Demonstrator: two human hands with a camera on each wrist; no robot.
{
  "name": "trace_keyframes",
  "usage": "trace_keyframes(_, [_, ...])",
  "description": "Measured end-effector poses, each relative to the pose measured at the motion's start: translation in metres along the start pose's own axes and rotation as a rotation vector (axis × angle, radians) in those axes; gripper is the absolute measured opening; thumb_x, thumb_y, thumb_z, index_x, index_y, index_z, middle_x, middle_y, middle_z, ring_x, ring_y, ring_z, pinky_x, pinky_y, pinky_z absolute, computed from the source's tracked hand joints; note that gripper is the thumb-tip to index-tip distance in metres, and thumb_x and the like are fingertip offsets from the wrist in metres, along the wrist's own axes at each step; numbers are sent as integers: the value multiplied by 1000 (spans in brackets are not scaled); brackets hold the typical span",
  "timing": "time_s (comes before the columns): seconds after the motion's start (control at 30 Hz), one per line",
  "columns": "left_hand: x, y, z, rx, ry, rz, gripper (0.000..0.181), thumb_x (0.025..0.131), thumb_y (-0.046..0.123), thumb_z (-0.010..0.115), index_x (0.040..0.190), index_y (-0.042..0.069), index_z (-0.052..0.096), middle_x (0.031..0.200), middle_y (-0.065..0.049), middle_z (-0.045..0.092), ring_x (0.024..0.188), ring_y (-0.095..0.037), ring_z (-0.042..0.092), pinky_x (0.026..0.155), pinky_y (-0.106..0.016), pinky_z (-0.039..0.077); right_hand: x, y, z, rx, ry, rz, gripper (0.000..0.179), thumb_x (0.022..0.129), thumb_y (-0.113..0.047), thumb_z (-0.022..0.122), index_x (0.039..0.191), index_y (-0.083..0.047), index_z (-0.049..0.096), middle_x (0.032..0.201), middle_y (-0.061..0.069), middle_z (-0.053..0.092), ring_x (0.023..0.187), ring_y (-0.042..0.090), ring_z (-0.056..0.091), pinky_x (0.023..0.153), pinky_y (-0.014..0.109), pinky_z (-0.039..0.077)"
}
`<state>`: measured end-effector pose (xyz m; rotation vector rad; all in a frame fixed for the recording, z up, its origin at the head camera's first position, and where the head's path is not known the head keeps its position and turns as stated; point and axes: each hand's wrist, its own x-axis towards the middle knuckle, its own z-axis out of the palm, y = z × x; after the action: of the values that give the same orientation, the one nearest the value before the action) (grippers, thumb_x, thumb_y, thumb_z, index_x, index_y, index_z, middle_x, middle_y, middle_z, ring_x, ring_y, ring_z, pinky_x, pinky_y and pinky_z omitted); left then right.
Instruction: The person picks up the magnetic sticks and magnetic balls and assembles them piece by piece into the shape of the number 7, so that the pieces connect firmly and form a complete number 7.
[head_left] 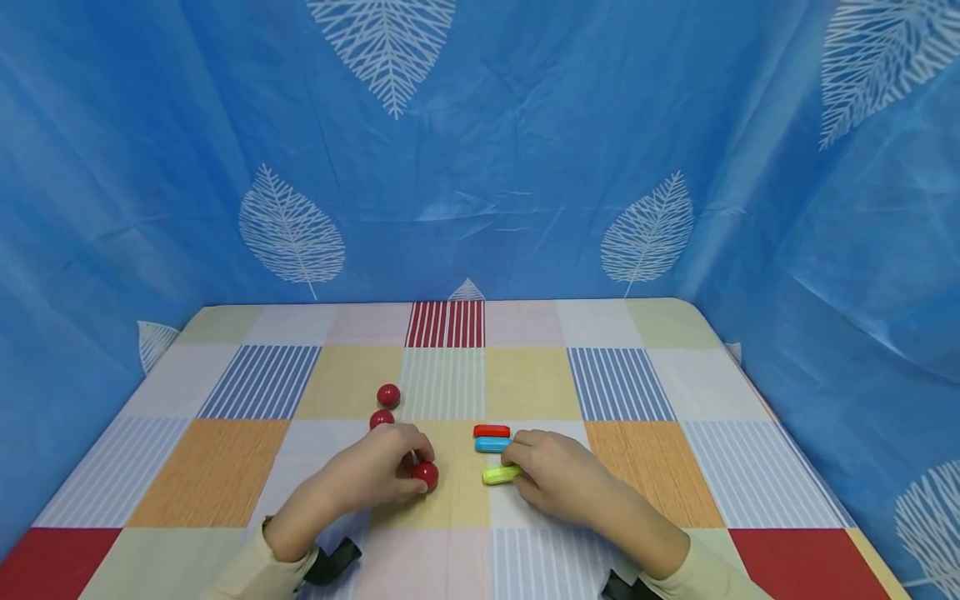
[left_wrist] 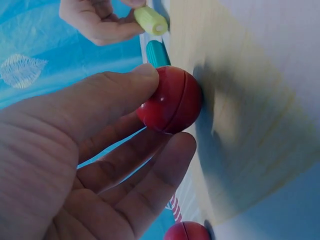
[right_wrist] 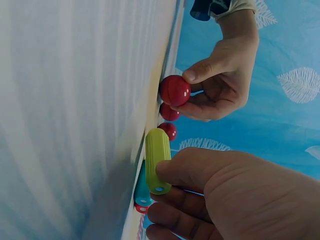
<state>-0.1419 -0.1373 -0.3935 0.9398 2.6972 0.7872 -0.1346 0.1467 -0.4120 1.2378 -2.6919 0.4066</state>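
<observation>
My left hand [head_left: 375,468] pinches a glossy red ball [head_left: 427,476] between thumb and fingertips, close over the tablecloth. A seam runs round this ball [left_wrist: 172,100] in the left wrist view. Behind that hand lie two more red balls, a farther one [head_left: 388,395] and a nearer one [head_left: 381,417] partly hidden by the knuckles. To the right, my right hand [head_left: 561,477] holds a yellow-green ribbed stick [right_wrist: 158,160] between thumb and fingers. Just beyond it, a blue ribbed stick [head_left: 491,445] and a red stick [head_left: 491,431] lie side by side.
A patchwork-checked cloth [head_left: 442,550] covers the table. Blue curtains [head_left: 480,167] with white leaf prints hang behind the table and along its sides. Dark straps [head_left: 332,563] sit at both wrists, by the pale sleeves.
</observation>
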Motion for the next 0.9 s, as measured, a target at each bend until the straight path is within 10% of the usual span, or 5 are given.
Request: trace_keyframes(0.9, [-1,7,7,-30,7,44,22,77,14,82,94,11,68,84,9,59,75,-9,55,68,-21,49,0,-2,-15,-9,28,-8,17,79,-10,74,94,-14,69,89,-8,61,76,4,53,70,24,50])
